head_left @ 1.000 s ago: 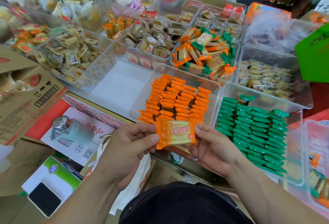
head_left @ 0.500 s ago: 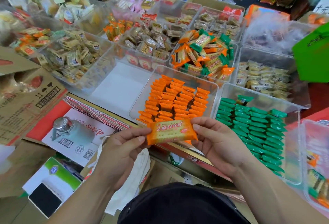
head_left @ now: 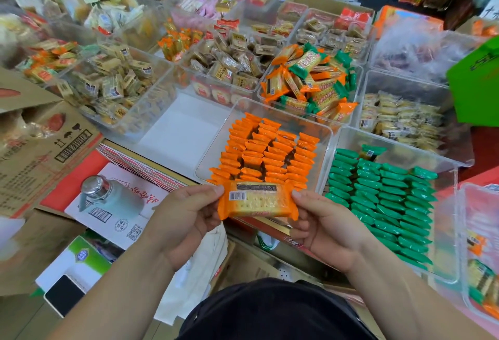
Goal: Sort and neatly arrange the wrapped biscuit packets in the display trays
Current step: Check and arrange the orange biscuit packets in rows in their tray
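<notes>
1. One orange packet (head_left: 256,202) is held up flat, barcode side upward, just over the near edge of the orange tray (head_left: 297,121).
2. The left hand (head_left: 183,221) has its grip narrow on the packet's left end, thumb on top and fingers curled beneath.
3. The right hand (head_left: 326,229) grips the packet's right end the same way, so the packet is stretched between the two.
4. Inside the orange tray, orange-wrapped packets stand on edge in tidy rows. They fill the near part, and a strip along the far wall is bare.
5. Just right of the orange tray is the green tray (head_left: 445,231), lined with rows of green packets. One loose green packet (head_left: 371,150) lies at its far end.
6. Behind the orange tray sits a mixed pile (head_left: 310,80) of orange and green packets, jumbled in a clear tray.
7. Left of the orange tray, a steel-capped bottle (head_left: 108,199) lies on a printed carton. Further left and nearer the person lies a dark-screened phone (head_left: 63,295).
</notes>
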Demonstrator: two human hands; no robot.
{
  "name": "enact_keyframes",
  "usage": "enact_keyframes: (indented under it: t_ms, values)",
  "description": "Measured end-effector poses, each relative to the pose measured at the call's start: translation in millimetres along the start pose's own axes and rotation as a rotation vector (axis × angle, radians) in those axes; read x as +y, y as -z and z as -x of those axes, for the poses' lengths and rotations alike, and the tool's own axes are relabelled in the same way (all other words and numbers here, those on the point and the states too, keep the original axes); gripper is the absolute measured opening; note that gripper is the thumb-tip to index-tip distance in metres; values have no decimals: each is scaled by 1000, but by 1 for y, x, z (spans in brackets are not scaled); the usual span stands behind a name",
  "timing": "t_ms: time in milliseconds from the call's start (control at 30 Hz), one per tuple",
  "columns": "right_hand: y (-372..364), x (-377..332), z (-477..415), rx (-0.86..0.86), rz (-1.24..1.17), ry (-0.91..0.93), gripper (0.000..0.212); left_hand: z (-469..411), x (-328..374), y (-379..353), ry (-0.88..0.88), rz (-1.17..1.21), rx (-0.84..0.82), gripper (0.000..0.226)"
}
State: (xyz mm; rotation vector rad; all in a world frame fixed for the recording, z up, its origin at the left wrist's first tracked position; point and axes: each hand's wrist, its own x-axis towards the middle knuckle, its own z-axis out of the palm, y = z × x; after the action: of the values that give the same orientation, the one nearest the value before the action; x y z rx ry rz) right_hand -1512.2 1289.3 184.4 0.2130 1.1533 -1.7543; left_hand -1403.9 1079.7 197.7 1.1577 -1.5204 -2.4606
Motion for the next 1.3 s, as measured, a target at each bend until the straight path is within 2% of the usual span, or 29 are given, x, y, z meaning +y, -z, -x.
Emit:
enact_keyframes:
  t_ms: [100,200,333,433,533,733,833,900,1033,1200,1300]
  values:
    - [1,1,-3,21,39,51,29,-4,-1,-2,0,30,-18,29]
    - [2,-3,-2,106,184,123,21,-7,-2,0,-51,-6,-17,40]
    - [1,-7,-6,227,340,199,18,-12,-7,-3,-180,-273,55,18]
    - [0,-10,-16,276,310,176,26,-21,-13,-6,-268,-382,59,13]
    - [4,-14,-31,312,224,143,37,-36,-21,-8,-325,-522,37,17]
    - [21,-23,-78,415,284,290,23,-93,-22,-11,-375,-830,-102,34]
    - [34,-28,-101,456,468,368,37,-135,-16,-12,-423,-981,-1,22]
    - [43,-31,-118,495,711,434,35,-166,-13,-13,-477,-1187,76,23]
    - [44,-33,-136,491,1013,540,20,-215,-16,-18,-575,-1454,24,26]
    - [44,-25,-141,436,1202,697,27,-247,-23,-25,-641,-1608,-22,27]
    - [45,-16,-144,384,1314,757,30,-259,-25,-25,-699,-1651,-28,20]
